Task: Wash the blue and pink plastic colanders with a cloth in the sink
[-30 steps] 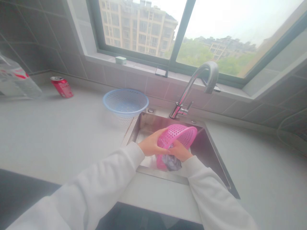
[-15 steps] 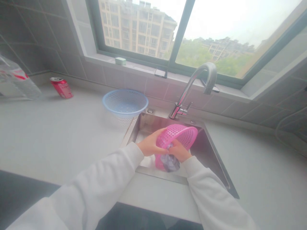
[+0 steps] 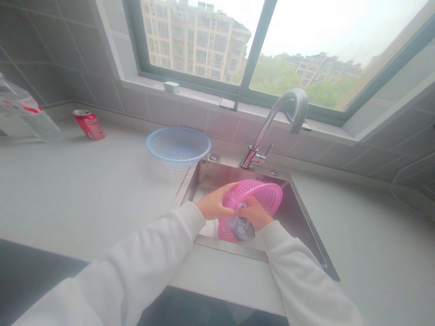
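A pink plastic basket (image 3: 272, 199) with round holes is held tilted on its side over the steel sink (image 3: 307, 226). My left hand (image 3: 217, 201) grips its rim on the left, thumb on the near side and fingers round the outside. Bunched in my right hand (image 3: 256, 213) is a greyish cloth (image 3: 242, 226), pressed against the basket near the rim. Part of the cloth hangs down below my fingers. My right fingertips are partly hidden by the cloth and the basket.
A blue perforated basket (image 3: 178, 156) stands on the counter, left of the sink. The chrome faucet (image 3: 282, 108) arches above the sink's back edge. Further left are a red can (image 3: 90, 124) and a clear plastic bottle (image 3: 30, 115). A pale green block (image 3: 171, 86) lies on the windowsill.
The pink basket has tipped slightly, its upper part shifting a little right and down. My right hand with the cloth has barely moved; both hands keep their holds.
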Demonstrator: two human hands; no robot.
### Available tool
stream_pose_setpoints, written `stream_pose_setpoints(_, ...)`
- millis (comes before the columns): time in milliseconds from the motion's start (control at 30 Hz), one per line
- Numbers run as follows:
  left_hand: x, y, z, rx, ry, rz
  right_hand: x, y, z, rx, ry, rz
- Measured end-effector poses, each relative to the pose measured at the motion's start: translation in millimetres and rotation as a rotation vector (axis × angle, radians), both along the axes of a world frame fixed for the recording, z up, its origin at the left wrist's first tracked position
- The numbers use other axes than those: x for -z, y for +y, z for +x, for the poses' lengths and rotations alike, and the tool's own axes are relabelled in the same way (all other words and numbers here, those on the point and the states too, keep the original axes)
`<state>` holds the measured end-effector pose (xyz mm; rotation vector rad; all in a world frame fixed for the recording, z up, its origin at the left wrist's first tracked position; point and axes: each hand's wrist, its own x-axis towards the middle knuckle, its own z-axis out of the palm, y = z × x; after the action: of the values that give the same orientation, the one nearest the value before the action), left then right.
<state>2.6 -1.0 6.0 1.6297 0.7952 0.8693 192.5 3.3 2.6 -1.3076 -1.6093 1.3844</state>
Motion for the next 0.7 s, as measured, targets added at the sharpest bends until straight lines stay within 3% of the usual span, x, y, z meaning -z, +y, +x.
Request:
stream_pose_setpoints(133,0.5,1.6,1.1,-0.031,0.009,0.017,-1.8,5.6,5.5,0.253,0.406,0.052)
stream_pose_setpoints(200,2.6,2.2,0.9,-0.034,0.002,0.004,-4.2,4.8,5.3,0.199,0.366,0.083)
stream_pose_setpoints(333,5.8,2.5,-0.8,-0.011,-0.074,-0.036,-4.5,0.3,1.2,-0.055,0.098,0.139)
stream_pose_setpoints(467,3.2,0.6,-0.1,-0.018,-0.078,-0.044,2.7,2.4,2.7,-0.108,0.051,0.132)
stream_pose_setpoints(567,-0.1,-0.5,0.9,-0.022,-0.012,-0.028,6.1,7.6,8.8,0.006,0.130,0.089)
stream_pose_setpoints(700,-2.4,-0.8,1.1,-0.041,0.048,0.004,1.4,11.0,14.6,0.290,0.388,0.070)
